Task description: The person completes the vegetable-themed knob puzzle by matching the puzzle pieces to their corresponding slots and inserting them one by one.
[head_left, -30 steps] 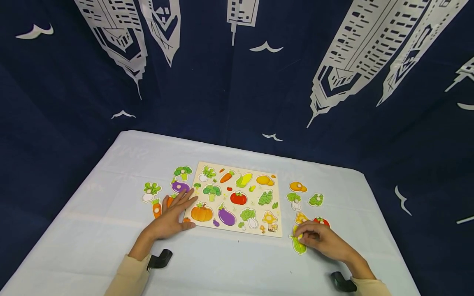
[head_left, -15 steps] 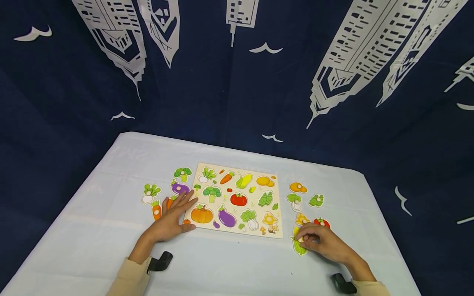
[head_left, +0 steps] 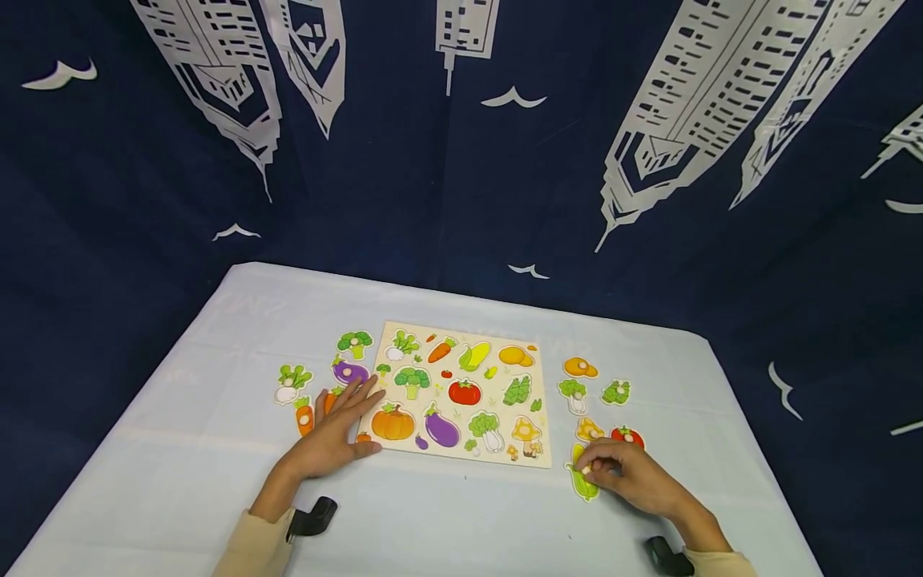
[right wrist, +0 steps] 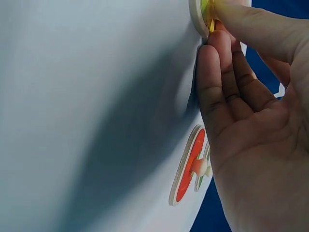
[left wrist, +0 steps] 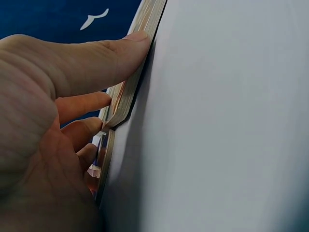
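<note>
Your left hand (head_left: 328,442) is spread, touching the puzzle board (head_left: 493,403) low in the frame's centre; your right hand (head_left: 630,478) pinches the corn piece (head_left: 587,489), lower right.

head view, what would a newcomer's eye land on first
Probably the dark blue backdrop with upside-down white buildings, up top. Below, the colourful puzzle board lies on the white table, the left hand at its left edge. Right of it, the right hand pinches the corn piece.

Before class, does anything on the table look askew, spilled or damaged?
Nothing stands out. The board roughly follows the table's far edge, loose pieces lie on either side, and no spill or damage shows, though the left hand partly hides an orange piece.
</note>
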Demonstrator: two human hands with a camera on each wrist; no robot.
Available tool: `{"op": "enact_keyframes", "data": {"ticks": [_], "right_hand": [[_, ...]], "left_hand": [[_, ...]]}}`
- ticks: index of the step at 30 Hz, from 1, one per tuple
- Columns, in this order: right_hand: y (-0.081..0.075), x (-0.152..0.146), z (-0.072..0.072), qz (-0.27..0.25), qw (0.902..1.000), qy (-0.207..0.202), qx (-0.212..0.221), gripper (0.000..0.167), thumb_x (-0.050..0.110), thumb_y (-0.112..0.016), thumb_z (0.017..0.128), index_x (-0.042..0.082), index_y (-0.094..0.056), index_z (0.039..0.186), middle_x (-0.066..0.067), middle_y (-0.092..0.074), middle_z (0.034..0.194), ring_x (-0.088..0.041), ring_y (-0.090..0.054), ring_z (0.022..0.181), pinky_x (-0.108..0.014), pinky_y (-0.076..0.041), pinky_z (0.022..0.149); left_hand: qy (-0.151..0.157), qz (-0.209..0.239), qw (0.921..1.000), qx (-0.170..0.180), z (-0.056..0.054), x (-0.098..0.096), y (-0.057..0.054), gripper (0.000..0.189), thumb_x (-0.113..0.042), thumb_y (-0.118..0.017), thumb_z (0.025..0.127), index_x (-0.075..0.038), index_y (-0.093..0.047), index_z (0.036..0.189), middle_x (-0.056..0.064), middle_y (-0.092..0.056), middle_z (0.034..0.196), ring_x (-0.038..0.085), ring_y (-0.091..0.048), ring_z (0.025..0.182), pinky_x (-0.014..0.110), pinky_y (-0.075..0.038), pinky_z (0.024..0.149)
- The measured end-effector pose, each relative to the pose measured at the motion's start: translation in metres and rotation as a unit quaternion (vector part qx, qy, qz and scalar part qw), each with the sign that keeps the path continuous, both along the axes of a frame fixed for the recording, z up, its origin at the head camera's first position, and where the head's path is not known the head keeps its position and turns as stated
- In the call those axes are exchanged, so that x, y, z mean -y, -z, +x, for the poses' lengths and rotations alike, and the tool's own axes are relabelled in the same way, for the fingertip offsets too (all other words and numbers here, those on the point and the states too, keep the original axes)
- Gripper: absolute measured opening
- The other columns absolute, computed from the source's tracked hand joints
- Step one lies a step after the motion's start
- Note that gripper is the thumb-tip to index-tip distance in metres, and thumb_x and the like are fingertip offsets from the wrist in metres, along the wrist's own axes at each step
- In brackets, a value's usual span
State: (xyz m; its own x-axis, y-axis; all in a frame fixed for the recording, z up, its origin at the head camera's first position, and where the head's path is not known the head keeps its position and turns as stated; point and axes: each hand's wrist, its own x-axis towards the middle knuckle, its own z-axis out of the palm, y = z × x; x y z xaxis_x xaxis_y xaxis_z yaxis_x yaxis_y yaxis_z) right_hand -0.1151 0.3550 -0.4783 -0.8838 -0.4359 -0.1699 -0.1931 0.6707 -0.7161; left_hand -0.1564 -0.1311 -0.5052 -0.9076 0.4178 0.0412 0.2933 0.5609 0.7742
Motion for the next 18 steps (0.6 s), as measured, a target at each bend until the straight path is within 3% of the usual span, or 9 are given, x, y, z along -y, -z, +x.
{"op": "enact_keyframes", "data": {"ticks": [13,18], "right_hand": [[-0.006,0.006,0.0,0.019,0.9991,-0.014,-0.034,0.014,0.008,-0.073,0.089,0.019,-0.073,0.097,0.006,-0.066,0.094,-0.003,-0.056,0.081,-0.02,-0.051,0.07],[-0.015,0.007,-0.002,-0.003,0.9977,-0.031,-0.06,0.013,0.007,-0.073,0.089,0.017,-0.073,0.097,0.003,-0.066,0.092,-0.006,-0.055,0.079,-0.022,-0.051,0.068]], "left_hand": [[-0.005,-0.003,1.0,-0.001,0.0,-0.002,-0.001,0.076,-0.009,-0.08,0.082,-0.004,-0.046,0.149,0.016,-0.023,0.165,0.044,-0.009,0.154,0.065,0.017,0.115],[-0.008,-0.005,1.0,0.003,0.001,-0.002,-0.002,0.076,-0.009,-0.08,0.082,-0.004,-0.046,0.149,0.015,-0.022,0.166,0.043,-0.009,0.154,0.065,0.017,0.116]]}}
